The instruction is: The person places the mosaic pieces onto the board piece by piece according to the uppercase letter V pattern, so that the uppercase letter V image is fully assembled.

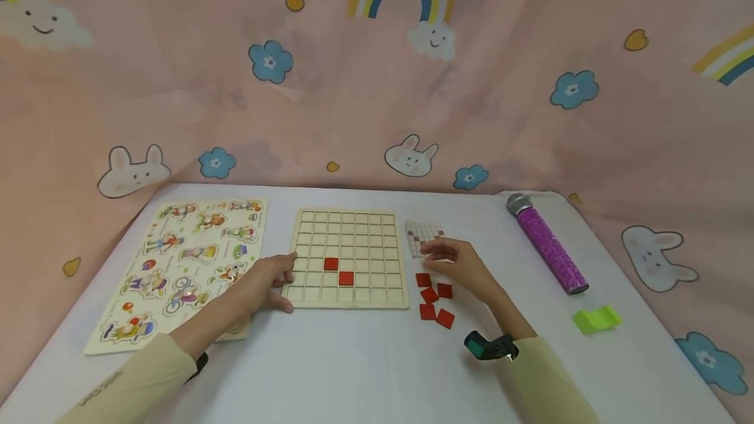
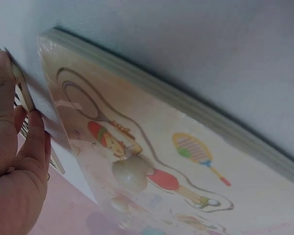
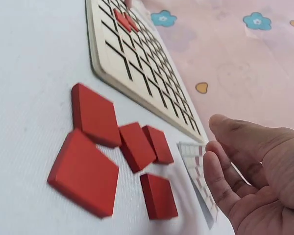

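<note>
loosely, right hand (image 1: 456, 260) hovers, fingers relaxed, empty, over square red tiles (image 1: 434, 303); left hand (image 1: 268, 280) flat against wooden grid board (image 1: 346, 259).

A pale wooden grid board (image 1: 345, 258) lies flat on the tabletop, two red square tiles (image 1: 338, 271) seated in adjoining cells (corner to corner). Five loose red tiles (image 1: 434, 304) lie clustered just beside its right edge, with a small checkered pattern card (image 1: 421, 235) flat behind them.

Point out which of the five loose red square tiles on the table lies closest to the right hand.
The topmost loose red square tile, just under the right hand and nearest the small pattern card; the other four lie farther toward the person.
</note>
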Available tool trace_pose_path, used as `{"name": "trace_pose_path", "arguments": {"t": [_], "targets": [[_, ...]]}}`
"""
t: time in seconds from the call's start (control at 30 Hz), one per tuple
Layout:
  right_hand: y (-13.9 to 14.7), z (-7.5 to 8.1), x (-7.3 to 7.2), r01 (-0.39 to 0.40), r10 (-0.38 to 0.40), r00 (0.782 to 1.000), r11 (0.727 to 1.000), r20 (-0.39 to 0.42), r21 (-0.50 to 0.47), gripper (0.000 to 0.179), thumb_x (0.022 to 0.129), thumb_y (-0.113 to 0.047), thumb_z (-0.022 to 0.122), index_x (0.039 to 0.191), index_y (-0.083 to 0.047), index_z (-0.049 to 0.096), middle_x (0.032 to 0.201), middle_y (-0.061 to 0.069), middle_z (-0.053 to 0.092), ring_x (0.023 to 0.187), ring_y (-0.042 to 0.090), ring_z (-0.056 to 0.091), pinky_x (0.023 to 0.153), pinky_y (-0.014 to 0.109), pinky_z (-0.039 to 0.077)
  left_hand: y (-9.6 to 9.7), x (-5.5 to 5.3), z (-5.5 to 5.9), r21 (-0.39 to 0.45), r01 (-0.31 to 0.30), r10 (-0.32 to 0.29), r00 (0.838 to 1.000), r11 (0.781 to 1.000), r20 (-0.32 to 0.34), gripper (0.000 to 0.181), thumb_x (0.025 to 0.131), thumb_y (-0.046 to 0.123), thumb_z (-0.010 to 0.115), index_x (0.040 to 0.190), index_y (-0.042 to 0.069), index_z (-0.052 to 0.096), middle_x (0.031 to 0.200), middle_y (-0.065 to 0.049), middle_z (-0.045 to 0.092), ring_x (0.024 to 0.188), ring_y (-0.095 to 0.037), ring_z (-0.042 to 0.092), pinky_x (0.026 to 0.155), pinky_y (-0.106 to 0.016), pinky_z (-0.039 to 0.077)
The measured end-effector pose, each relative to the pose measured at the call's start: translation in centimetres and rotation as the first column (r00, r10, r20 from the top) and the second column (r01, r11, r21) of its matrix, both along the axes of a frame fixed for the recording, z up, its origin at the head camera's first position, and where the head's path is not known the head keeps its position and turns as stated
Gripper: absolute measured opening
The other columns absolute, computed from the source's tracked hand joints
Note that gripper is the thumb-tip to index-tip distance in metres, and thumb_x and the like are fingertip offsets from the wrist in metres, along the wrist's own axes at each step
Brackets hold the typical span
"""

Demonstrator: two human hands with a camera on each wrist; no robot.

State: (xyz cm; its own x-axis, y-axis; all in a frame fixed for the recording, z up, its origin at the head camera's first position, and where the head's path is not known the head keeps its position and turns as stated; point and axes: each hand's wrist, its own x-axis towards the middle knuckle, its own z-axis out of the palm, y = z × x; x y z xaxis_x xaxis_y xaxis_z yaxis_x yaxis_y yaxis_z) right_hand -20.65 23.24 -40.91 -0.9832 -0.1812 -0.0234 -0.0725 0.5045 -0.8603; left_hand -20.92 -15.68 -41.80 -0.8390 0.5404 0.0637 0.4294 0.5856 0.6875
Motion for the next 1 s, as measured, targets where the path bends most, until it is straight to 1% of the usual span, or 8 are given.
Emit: {"name": "trace_pose_path", "arguments": {"t": [0.23,0.33,0.37,0.43,0.57,0.77,0.9,1.0], "targets": [[2.7,-0.2,0.3,0.001,0.001,0.999,0.999,-0.039,0.034,0.035,0.089,-0.015,0.069,0.12,-0.001,0.062,0.117,0.016,0.064,0.104,0.028,0.06,0.085,0.017,0.051,0.2,-0.5,0.4,0.007,-0.023,0.022,0.999,1.0,0.041,0.044,0.06,0.012,0.088,0.079,0.005,0.05,0.141,-0.029,0.042,0.118,-0.038,0.051,0.089,-0.041,0.053],[3.3,-0.4,0.3,0.002,-0.001,0.999,0.999,-0.045,0.037,0.035,0.089,-0.016,0.07,0.12,-0.002,0.062,0.116,0.014,0.065,0.104,0.027,0.06,0.085,0.016,0.051,0.2,-0.7,0.6,-0.002,-0.019,0.019,1.0,1.0,0.019,0.044,0.059,0.013,0.089,0.079,0.006,0.05,0.141,-0.029,0.043,0.123,-0.04,0.048,0.09,-0.041,0.053],[3.4,-0.5,0.3,0.002,0.0,0.999,0.999,-0.048,0.039,0.034,0.089,-0.015,0.07,0.119,-0.002,0.062,0.116,0.014,0.065,0.104,0.027,0.06,0.085,0.016,0.05,0.1,-0.8,0.7,-0.01,-0.01,0.01,1.0,1.0,-0.001,0.045,0.059,0.015,0.089,0.079,0.005,0.05,0.14,-0.029,0.043,0.124,-0.042,0.047,0.09,-0.04,0.053],[3.7,-0.6,0.3,0.0,0.001,0.999,0.999,-0.048,0.037,0.034,0.088,-0.015,0.07,0.118,-0.003,0.062,0.115,0.013,0.065,0.102,0.027,0.061,0.085,0.016,0.05,0.0,-1.0,0.7,-0.027,0.001,-0.002,0.999,1.0,-0.033,0.045,0.06,0.016,0.089,0.079,0.005,0.05,0.14,-0.03,0.043,0.125,-0.043,0.046,0.089,-0.038,0.053],[3.9,-0.9,0.5,-0.005,0.006,1.0,1.0,-0.028,0.03,0.033,0.087,-0.017,0.072,0.116,-0.003,0.064,0.112,0.013,0.067,0.098,0.025,0.062,0.084,0.015,0.05,-0.2,-1.1,0.9,-0.057,0.003,-0.006,0.998,0.998,-0.055,0.045,0.059,0.018,0.088,0.079,0.005,0.049,0.139,-0.03,0.044,0.121,-0.042,0.05,0.084,-0.035,0.054],[4.1,-1.4,1.4,-0.04,0.04,0.999,0.999,0.023,0.005,0.035,0.085,-0.017,0.074,0.115,-0.001,0.063,0.109,0.015,0.066,0.094,0.024,0.06,0.08,0.016,0.052,-0.1,-1.0,0.6,-0.051,-0.03,0.031,0.999,0.998,0.025,0.046,0.056,0.016,0.089,0.078,0.006,0.05,0.141,-0.028,0.043,0.122,-0.043,0.048,0.085,-0.036,0.055],[4.4,-1.8,1.9,-0.044,0.044,0.998,0.999,0.048,-0.005,0.037,0.084,-0.017,0.075,0.115,-0.001,0.063,0.109,0.015,0.066,0.093,0.024,0.059,0.078,0.016,0.053,0.2,-0.9,0.3,-0.065,-0.038,0.04,0.999,0.997,0.035,0.045,0.056,0.013,0.089,0.078,0.006,0.051,0.142,-0.026,0.043,0.122,-0.042,0.049,0.086,-0.034,0.055],[4.4,-2.0,2.1,-0.047,0.048,0.997,0.999,0.061,-0.021,0.038,0.084,-0.017,0.074,0.117,0.0,0.063,0.111,0.015,0.066,0.094,0.024,0.06,0.078,0.017,0.053,0.2,-0.8,0.2,-0.063,-0.054,0.056,0.998,0.997,0.042,0.044,0.056,0.011,0.089,0.077,0.007,0.05,0.142,-0.025,0.043,0.116,-0.039,0.054,0.085,-0.034,0.055]]}}
